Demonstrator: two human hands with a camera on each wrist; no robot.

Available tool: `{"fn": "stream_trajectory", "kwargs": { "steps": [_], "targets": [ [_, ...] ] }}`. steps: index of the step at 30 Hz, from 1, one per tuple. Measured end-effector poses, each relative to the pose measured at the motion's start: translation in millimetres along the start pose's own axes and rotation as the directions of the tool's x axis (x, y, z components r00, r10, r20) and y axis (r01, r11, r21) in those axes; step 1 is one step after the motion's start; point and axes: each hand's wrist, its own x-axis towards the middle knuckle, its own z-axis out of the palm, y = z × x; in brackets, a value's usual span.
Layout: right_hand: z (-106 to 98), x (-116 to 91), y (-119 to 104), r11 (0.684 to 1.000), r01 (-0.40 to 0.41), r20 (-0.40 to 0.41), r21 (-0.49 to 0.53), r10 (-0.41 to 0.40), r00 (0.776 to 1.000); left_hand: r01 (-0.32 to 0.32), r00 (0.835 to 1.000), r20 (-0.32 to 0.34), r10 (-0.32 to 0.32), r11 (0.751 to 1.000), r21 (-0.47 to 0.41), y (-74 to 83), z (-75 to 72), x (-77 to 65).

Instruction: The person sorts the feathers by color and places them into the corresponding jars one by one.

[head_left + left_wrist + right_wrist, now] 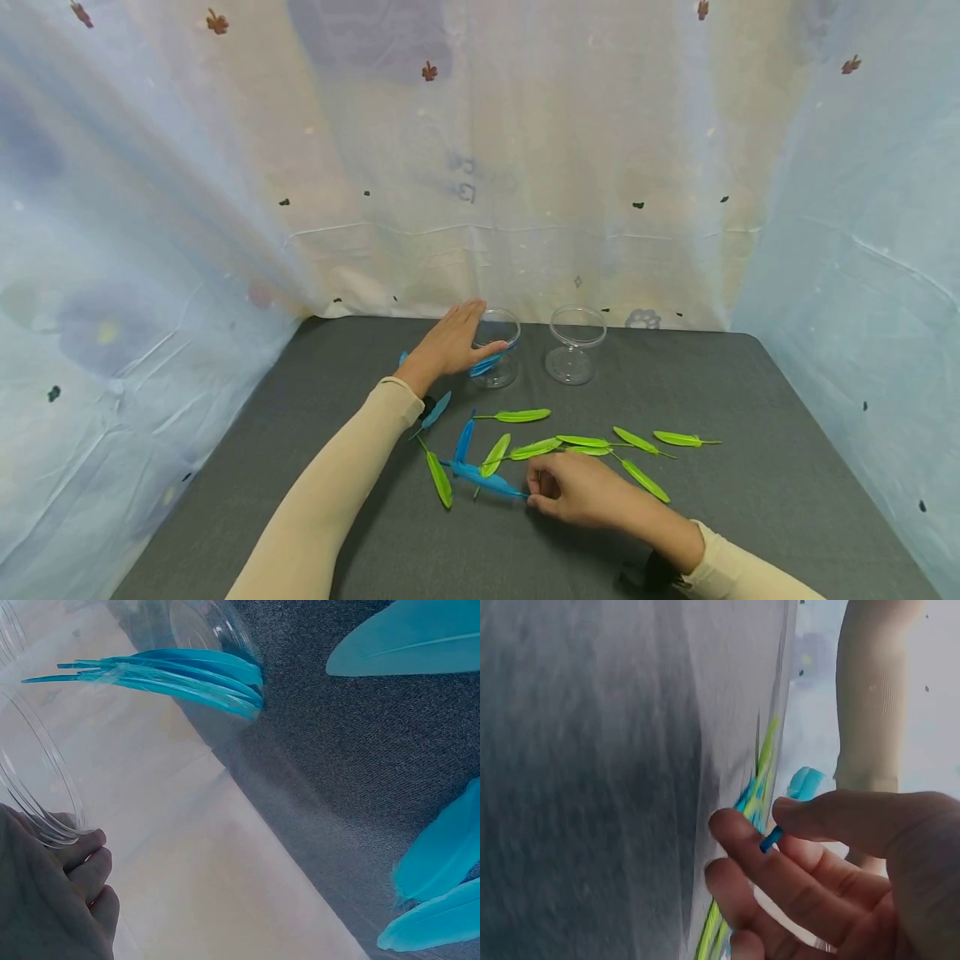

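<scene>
My left hand [450, 342] holds the rim of a stemmed glass dessert cup [495, 379], thumb in front and fingers round the far left side. Blue feathers [180, 679] lean together inside its bowl. Low over the cloth, my right hand [581, 490] pinches the quill of a blue feather [491, 482] between thumb and index finger. The quill's tip [771, 840] shows between them in the right wrist view. Another blue feather [464, 440] lies just beyond the held one, and a green feather [495, 455] overlaps it.
A second stemmed glass cup [568, 372] stands right of the first. Several green feathers [585, 441] spread across the dark grey tablecloth [750, 517]. Near my left wrist lies a blue feather [437, 410]. A patterned curtain [555, 167] closes off the back and sides.
</scene>
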Motion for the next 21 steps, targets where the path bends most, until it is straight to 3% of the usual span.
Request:
{"fn": "stream_trajectory", "kwargs": {
  "steps": [6, 12, 21],
  "targets": [
    [-10, 1, 8, 0.997, 0.003, -0.027, 0.081, -0.001, 1.0, -0.003, 1.0, -0.002, 0.003, 1.0, 0.003, -0.9, 0.8, 0.4],
    [-18, -1, 15, 0.993, 0.021, -0.116, 0.116, -0.008, 0.993, 0.0, 1.0, -0.004, 0.0, 1.0, 0.005, -1.0, 1.4, 0.7],
    [-32, -2, 22, 0.994, 0.076, -0.349, 0.08, -0.044, 0.936, 0.008, 1.0, -0.006, -0.008, 1.0, 0.003, 0.5, 0.6, -0.3]
  ]
}}
